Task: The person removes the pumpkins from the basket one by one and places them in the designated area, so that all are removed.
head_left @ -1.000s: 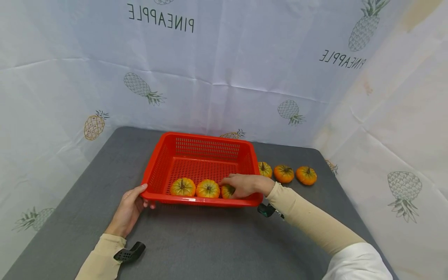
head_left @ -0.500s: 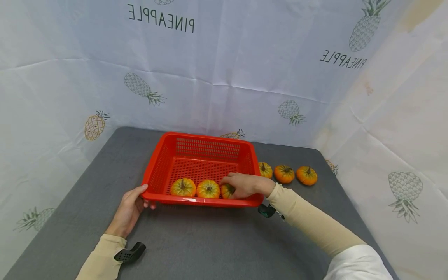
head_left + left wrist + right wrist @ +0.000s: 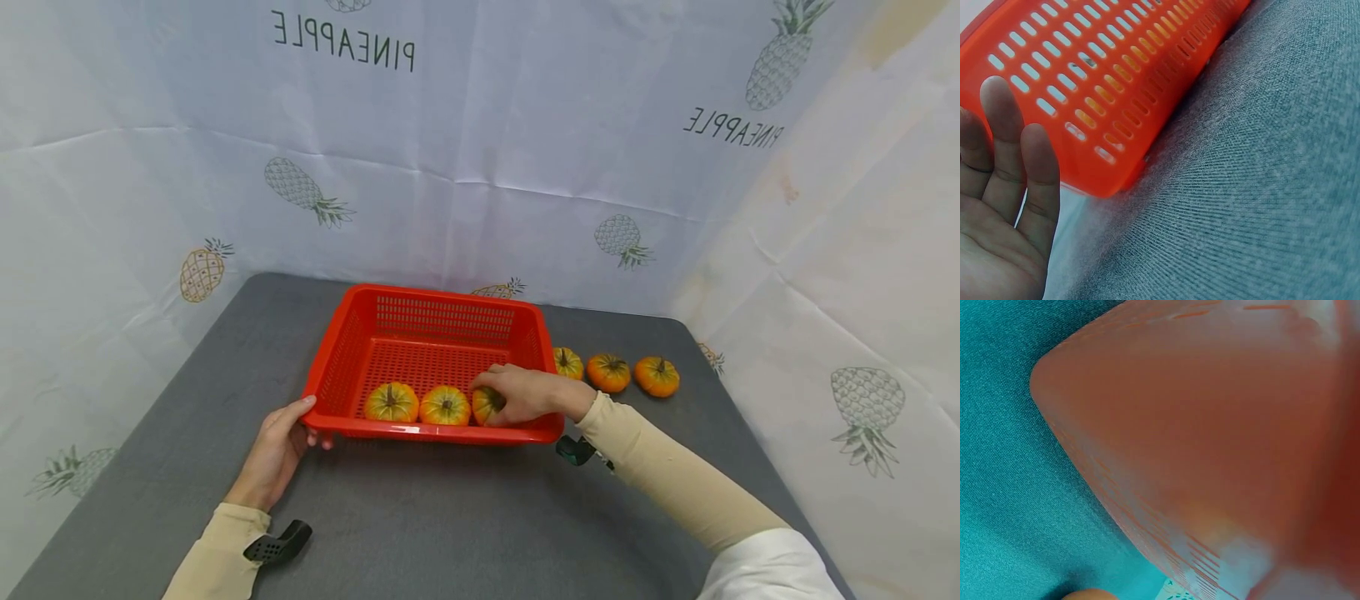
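Right hand [image 3: 525, 393] curled, the person grips the third pumpkin [image 3: 485, 404] in the front row of the red basket [image 3: 341, 422], which stands on the grey desk [image 3: 450, 517]. How far the fingertips wrap around is hidden, so a shallow hold is possible; the rounded sides could then slip free and the fruit roll inside. Just beside it sits the middle pumpkin [image 3: 446, 406], with the left pumpkin [image 3: 392, 403] next along; a sideways push would probably knock that row askew. Left hand [image 3: 273, 454] pinches the near left corner of the rim, thumb on top and fingers below. Should that pinch slacken, the right wrist [image 3: 576, 400], low over the opposite side, might catch the rim and drag or tip everything. A rightward slide could also bump the nearest loose pumpkin [image 3: 570, 364], partly hidden behind the right wall.
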`<state>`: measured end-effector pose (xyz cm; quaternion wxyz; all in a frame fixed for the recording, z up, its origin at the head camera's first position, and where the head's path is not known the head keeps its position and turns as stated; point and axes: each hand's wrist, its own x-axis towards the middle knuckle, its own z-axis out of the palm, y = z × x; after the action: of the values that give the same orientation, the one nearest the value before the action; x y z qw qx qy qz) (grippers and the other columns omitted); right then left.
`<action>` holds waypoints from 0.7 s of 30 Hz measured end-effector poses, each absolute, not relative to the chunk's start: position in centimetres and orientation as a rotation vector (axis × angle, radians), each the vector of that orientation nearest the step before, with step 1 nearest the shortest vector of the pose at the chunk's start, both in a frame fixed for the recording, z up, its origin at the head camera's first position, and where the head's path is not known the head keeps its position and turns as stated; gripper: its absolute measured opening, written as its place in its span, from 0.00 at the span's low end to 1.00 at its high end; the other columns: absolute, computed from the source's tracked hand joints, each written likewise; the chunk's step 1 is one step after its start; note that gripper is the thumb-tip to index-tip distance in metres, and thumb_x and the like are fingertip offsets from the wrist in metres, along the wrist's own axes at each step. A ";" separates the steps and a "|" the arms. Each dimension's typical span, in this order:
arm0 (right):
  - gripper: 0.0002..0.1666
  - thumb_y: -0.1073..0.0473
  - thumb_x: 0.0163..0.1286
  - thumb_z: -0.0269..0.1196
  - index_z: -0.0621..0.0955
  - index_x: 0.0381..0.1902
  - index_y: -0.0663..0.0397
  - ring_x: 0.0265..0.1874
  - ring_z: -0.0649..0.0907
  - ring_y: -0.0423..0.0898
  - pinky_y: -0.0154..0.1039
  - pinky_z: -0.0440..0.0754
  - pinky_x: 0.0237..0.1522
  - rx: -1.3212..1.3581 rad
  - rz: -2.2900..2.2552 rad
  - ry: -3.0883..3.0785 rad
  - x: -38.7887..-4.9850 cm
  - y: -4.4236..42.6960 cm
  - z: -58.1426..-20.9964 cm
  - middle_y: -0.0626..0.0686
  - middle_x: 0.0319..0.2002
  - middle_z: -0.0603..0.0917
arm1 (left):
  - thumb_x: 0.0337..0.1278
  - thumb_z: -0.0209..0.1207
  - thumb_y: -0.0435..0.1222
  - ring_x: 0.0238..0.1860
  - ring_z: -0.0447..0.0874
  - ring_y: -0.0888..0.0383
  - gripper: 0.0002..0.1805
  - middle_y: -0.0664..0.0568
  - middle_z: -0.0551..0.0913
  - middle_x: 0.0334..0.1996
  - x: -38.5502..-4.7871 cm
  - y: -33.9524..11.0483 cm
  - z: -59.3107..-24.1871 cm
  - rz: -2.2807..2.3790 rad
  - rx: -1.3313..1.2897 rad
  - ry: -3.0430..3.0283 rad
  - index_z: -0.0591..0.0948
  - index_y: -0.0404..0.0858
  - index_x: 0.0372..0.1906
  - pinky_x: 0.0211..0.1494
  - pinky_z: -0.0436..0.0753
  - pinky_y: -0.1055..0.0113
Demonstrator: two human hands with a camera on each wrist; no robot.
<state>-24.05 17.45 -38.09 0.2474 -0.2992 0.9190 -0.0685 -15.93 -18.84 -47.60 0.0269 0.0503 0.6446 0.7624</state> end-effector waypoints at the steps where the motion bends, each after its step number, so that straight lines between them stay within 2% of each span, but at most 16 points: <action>1: 0.36 0.48 0.67 0.69 0.72 0.71 0.40 0.64 0.73 0.46 0.47 0.74 0.67 -0.825 -0.184 2.506 -24.0 17.5 -38.0 0.49 0.67 0.73 | 0.80 0.45 0.46 0.25 0.81 0.59 0.22 0.56 0.76 0.18 -15.9 -18.8 -47.6 2.356 0.156 1.990 0.76 0.43 0.26 0.45 0.76 0.66; 21: 0.39 0.47 0.66 0.69 0.70 0.72 0.46 0.64 0.72 0.47 0.48 0.74 0.66 -0.839 -0.255 2.509 -23.8 18.1 -36.2 0.49 0.66 0.73 | 0.80 0.44 0.48 0.25 0.82 0.59 0.23 0.55 0.75 0.19 -15.9 -18.9 -47.8 2.336 0.150 2.002 0.75 0.43 0.25 0.46 0.76 0.66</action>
<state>-23.79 18.08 -36.20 0.2395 -0.3064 0.9166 -0.0932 -15.92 -18.91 -47.76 0.0306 0.0485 0.6497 0.7581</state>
